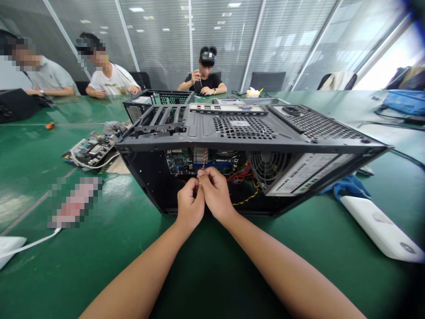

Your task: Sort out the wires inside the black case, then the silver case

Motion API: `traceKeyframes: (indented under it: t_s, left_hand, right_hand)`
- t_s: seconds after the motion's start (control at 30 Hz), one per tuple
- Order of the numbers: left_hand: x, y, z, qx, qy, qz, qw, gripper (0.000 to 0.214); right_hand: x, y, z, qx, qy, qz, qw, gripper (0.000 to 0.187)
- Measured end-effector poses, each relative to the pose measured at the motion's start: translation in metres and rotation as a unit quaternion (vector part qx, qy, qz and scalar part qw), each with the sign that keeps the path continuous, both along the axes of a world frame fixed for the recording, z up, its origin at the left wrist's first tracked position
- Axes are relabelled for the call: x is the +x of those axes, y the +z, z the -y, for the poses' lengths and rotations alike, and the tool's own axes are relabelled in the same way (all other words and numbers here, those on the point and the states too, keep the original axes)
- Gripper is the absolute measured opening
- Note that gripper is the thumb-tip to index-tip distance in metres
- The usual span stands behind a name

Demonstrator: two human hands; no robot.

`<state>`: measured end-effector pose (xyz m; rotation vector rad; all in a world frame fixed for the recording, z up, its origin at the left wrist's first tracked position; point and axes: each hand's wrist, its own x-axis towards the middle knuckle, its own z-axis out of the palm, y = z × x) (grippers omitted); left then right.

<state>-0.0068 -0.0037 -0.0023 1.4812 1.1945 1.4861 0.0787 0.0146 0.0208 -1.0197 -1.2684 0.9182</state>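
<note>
An open black computer case (232,133) lies on its side on the green table (40,159), its inside facing me. Inside I see a green motherboard (181,161), a fan (267,166) and red and yellow wires (244,175). My left hand (190,204) and my right hand (215,190) are pressed together at the case opening, fingers pinched. Both hold the end of a twisted orange-and-black cable (204,158) that runs up into the case.
A loose circuit board with white cable (93,150) lies left of the case. A white device (381,228) and blue cloth (350,186) lie at the right. A second case (159,99) stands behind. Three people sit at the far side.
</note>
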Motion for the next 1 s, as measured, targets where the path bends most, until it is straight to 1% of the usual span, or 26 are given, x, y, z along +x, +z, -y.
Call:
traceKeyframes:
  t_s: [0.17, 0.47, 1.0]
  left_hand:
    - [0.0004, -0.0006, -0.0005, -0.002, 0.001, 0.005, 1.0, 0.028]
    - [0.0002, -0.0012, -0.0003, -0.013, -0.004, 0.008, 1.0, 0.028]
    - [0.0018, -0.0031, -0.0024, -0.023, -0.009, 0.016, 1.0, 0.027]
  right_hand:
    - [0.0002, -0.0009, -0.0009, -0.001, -0.004, 0.008, 1.0, 0.028]
    - [0.0001, 0.0003, -0.0009, -0.001, 0.001, -0.005, 1.0, 0.029]
    - [-0.0009, -0.0045, -0.0029, -0.002, 0.005, -0.016, 1.0, 0.028]
